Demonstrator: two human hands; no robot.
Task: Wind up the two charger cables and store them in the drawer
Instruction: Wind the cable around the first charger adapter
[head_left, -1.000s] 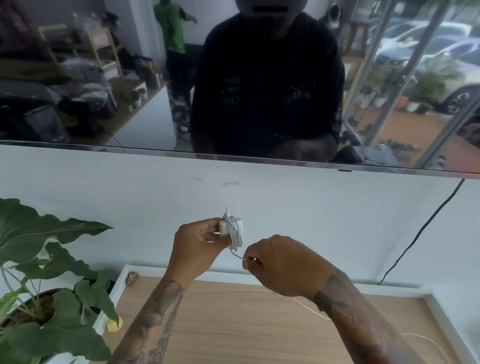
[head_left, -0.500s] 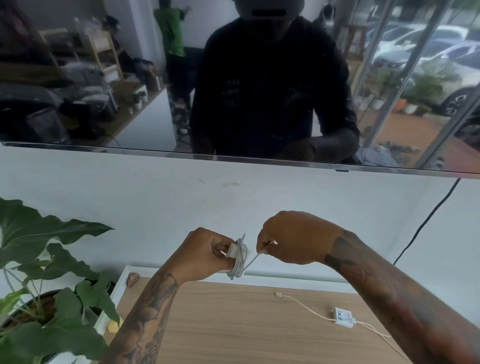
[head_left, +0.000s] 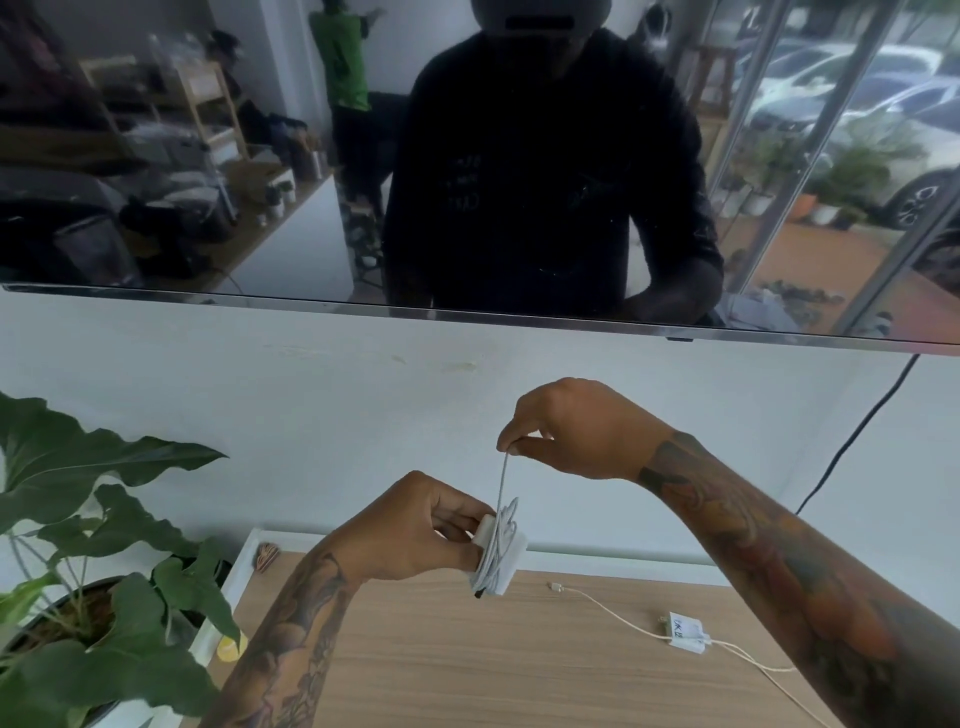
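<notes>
The left hand (head_left: 415, 530) is held above the near-left part of the wooden counter (head_left: 467, 665), its tattooed forearm rising from the bottom edge of the view and the wrist bent slightly inward. Its fingers are curled round a white charger block (head_left: 501, 564), which is gripped at the left side, with the thumb laid along the top. Several turns of the white cable (head_left: 503, 499) are seen wrapped round the block, and the bundle is kept clear of the counter.

The right hand (head_left: 576, 431) is raised higher and a little to the right, in front of the pale wall (head_left: 260, 405). Its forearm enters from the lower right corner and slopes up to the left. The free end of the cable is pinched between the thumb and forefinger, the remaining fingers being curled under the palm. From the pinch the cable is drawn nearly straight down to the wound block in the left hand.

A second charger (head_left: 685, 631) is left lying on the counter to the right, below the right forearm, with its thin cable trailing loose on both sides and its small plug end (head_left: 556, 587) resting near the back edge. A potted plant (head_left: 104, 519) is placed at the left end of the counter. Whether a drawer is present cannot be told.
</notes>
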